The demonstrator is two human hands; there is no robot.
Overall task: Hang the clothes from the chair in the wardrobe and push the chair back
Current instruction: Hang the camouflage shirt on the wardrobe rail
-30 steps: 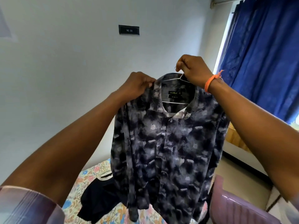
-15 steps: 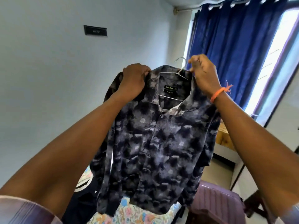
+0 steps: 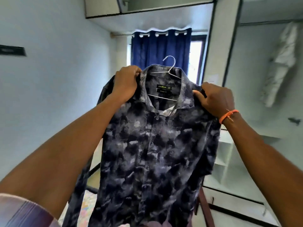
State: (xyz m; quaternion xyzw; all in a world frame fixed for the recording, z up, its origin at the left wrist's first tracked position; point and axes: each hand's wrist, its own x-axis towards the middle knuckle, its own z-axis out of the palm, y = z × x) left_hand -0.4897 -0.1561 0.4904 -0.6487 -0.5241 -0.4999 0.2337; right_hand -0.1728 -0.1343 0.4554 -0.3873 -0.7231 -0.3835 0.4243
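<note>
A dark blue-grey patterned shirt (image 3: pixel 152 153) hangs on a thin metal hanger (image 3: pixel 170 66), held up in front of me. My left hand (image 3: pixel 126 82) grips the shirt's left shoulder beside the collar. My right hand (image 3: pixel 214 99), with an orange band at the wrist, grips the right shoulder. The hanger's hook stands free above the collar. The open wardrobe (image 3: pixel 262 95) is to the right, with a white garment (image 3: pixel 282 63) hanging from its rail. The chair is almost wholly hidden behind the shirt.
A blue curtain (image 3: pixel 160 49) covers the window straight ahead. White shelves (image 3: pixel 226 153) sit low in the wardrobe. A dark wooden piece (image 3: pixel 206 208) shows at the lower right. A bit of floral bedding (image 3: pixel 88 205) shows at the lower left.
The view has turned right, bringing the open wardrobe into sight. My right hand has moved from the hanger's neck down to the shirt's right shoulder. The hook is now uncovered.
</note>
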